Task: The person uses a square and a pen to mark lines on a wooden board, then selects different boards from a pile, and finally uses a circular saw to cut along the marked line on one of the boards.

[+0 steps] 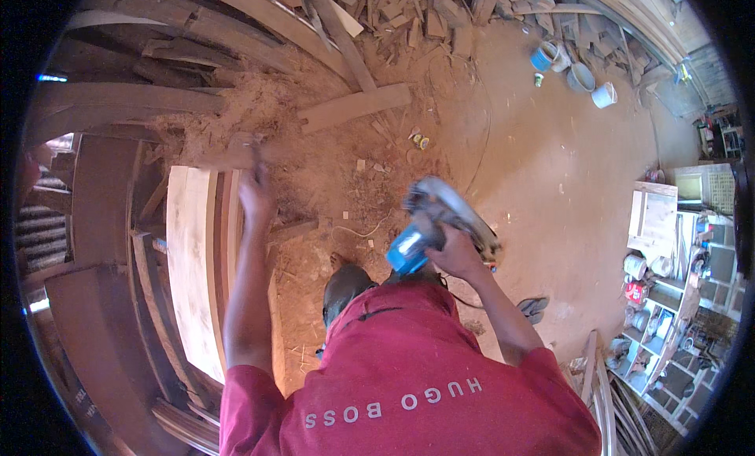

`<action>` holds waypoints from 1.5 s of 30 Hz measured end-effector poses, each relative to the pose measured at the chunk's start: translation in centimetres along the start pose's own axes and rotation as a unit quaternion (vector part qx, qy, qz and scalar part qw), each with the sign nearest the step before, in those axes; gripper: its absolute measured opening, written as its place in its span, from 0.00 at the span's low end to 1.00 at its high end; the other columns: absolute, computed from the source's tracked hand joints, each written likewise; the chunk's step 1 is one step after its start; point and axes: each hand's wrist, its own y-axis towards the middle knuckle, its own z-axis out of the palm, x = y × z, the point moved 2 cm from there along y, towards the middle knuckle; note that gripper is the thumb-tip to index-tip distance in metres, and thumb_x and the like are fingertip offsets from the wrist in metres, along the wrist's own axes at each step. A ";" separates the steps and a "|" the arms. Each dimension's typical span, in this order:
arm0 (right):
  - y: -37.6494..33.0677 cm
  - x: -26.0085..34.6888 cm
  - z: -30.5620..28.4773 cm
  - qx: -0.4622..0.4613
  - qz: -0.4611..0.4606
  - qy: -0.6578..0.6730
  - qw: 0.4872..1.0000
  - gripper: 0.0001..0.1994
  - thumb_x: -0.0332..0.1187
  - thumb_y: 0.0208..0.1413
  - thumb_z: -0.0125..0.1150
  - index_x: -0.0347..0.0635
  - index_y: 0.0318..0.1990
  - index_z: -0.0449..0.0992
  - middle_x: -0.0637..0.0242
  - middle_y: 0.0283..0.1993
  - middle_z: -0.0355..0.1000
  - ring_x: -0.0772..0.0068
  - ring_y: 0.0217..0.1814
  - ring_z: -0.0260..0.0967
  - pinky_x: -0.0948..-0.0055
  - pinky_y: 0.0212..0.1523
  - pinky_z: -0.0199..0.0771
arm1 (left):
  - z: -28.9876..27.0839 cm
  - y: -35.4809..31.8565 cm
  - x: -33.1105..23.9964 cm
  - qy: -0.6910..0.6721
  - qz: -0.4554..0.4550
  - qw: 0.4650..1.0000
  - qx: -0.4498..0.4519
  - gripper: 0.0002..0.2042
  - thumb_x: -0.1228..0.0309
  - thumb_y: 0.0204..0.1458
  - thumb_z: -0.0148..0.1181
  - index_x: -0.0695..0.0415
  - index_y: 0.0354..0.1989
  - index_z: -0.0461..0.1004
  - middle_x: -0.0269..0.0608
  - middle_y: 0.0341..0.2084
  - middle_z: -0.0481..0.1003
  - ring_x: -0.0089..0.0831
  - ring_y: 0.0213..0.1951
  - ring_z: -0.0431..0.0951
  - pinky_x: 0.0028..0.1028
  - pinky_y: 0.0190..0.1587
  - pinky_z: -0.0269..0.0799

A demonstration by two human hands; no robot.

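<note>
My right hand is wrapped round the handle of a circular saw with a blue motor housing and a grey metal base. The saw hangs in the air in front of my waist, to the right. Past the far end of some upright-edged wooden planks, my left hand reaches forward. Motion blurs its fingers, and a blurred brownish strip, perhaps wood, shows beside them; whether it is held is unclear. The planks stand side by side along my left, pale and freshly cut on the nearest face.
Sawdust heaps up beyond the planks, near a loose board on the floor. Offcuts pile at the back. Several buckets stand far right. Cluttered shelves line the right side. A thin cable crosses the floor.
</note>
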 end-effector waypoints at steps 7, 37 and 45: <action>-6.5 -10.7 3.0 -0.109 0.228 0.084 0.964 0.26 0.36 0.46 0.66 0.31 0.53 0.74 0.42 0.50 0.75 0.41 0.53 0.73 0.57 0.56 0.72 | 18.8 -22.2 22.3 -0.025 -0.131 0.954 0.267 0.18 0.59 0.63 0.46 0.61 0.45 0.76 0.61 0.39 0.77 0.57 0.44 0.76 0.49 0.46 0.71; 1.0 -4.1 6.6 -0.163 0.071 0.207 0.962 0.31 0.27 0.45 0.63 0.32 0.61 0.70 0.53 0.59 0.72 0.58 0.63 0.68 0.65 0.66 0.64 | -42.8 -40.5 43.8 0.161 -0.643 0.724 -0.192 0.42 0.40 0.57 0.52 0.77 0.55 0.67 0.71 0.55 0.70 0.62 0.57 0.70 0.47 0.61 0.64; 10.8 7.2 3.4 -0.225 0.015 0.179 0.958 0.07 0.28 0.51 0.61 0.40 0.37 0.74 0.72 0.20 0.66 0.82 0.12 0.60 0.78 0.12 0.59 | -35.9 -32.4 35.7 0.226 -0.675 0.642 -0.287 0.49 0.32 0.47 0.59 0.71 0.59 0.67 0.65 0.54 0.72 0.57 0.56 0.73 0.48 0.58 0.68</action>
